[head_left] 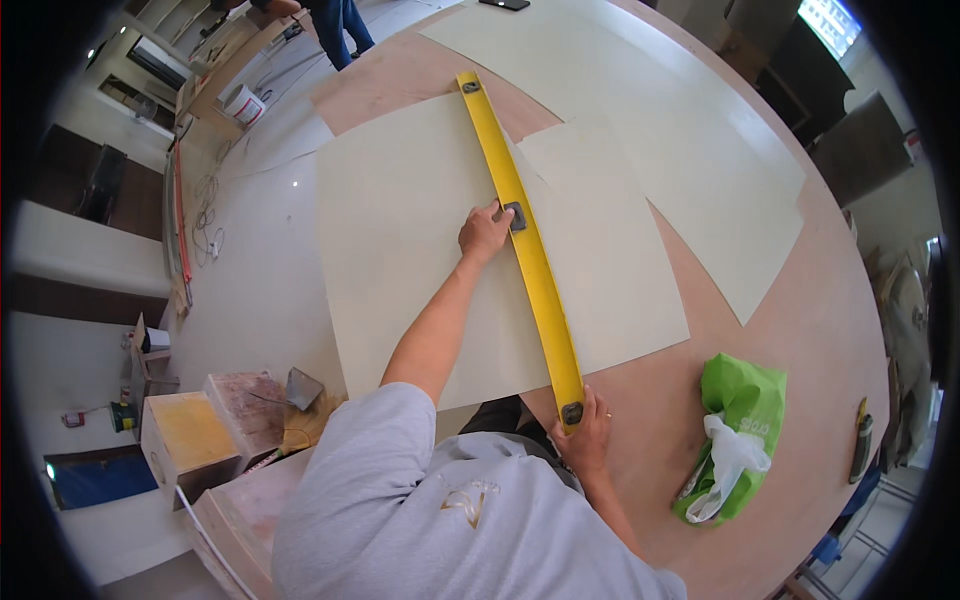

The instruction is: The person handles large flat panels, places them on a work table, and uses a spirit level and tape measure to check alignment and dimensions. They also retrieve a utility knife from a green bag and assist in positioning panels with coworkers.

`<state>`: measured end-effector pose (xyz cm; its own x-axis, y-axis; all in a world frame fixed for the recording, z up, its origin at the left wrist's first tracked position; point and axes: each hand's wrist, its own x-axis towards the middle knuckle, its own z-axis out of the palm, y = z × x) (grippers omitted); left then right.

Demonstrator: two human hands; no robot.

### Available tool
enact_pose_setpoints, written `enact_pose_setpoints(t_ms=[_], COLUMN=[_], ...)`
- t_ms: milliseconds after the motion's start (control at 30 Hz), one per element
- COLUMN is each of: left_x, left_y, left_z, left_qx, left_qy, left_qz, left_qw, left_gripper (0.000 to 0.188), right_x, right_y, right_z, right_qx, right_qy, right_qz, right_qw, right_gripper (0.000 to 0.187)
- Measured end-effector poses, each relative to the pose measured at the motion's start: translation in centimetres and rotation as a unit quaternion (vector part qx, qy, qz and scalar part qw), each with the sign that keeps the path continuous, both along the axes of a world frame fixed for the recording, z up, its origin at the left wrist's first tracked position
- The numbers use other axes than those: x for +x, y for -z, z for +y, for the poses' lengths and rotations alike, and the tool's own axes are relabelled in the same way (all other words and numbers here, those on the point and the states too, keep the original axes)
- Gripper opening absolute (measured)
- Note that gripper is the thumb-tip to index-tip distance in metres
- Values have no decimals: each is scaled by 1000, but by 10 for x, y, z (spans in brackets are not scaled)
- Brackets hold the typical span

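A long yellow spirit level (543,290) lies across a pale off-white sheet (400,220), running from the far side to the near edge close to my body. My left hand (484,233) is closed on its left edge beside the middle vial, arm stretched forward. At the near end, my right hand (588,436) grips the level next to its end vial, with some fingers hidden beneath or behind it. The sheet shows on both sides of the level, its near part reaching my waist.
Another large pale sheet (700,150) covers the far right of the pinkish wooden table (640,520). A green bag (745,400) with white plastic lies right of my right hand; a utility knife (860,445) rests near the right edge. Boxes (190,435) stand lower left. Another person's legs (338,28) show far off.
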<state>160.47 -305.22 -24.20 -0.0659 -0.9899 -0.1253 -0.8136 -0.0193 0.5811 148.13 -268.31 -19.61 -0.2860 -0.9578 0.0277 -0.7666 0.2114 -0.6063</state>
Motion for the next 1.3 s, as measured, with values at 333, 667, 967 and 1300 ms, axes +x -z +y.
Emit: enact_pose_setpoints(t_ms=[333,667,967,1300], left_x=[-2,4,18,-116], left_y=[-18,28,33,-78], left_z=[11,-14,-39,243], left_qx=[-15,-58,-109,-125], left_qy=[-12,111,133,358], left_qz=[28,135,31,326], left_qw=[999,983,985,866], left_gripper=[37,28,51,28], right_x=[7,-3,-37,-191], right_y=[1,-28,-57,-59], right_z=[3,3,91,273], right_qx=[19,34,-19,-33], right_qy=[2,7,248,483], right_qz=[1,-71,-41,362], right_qw=[1000,997,968,796], right_gripper=[70,68,13,45])
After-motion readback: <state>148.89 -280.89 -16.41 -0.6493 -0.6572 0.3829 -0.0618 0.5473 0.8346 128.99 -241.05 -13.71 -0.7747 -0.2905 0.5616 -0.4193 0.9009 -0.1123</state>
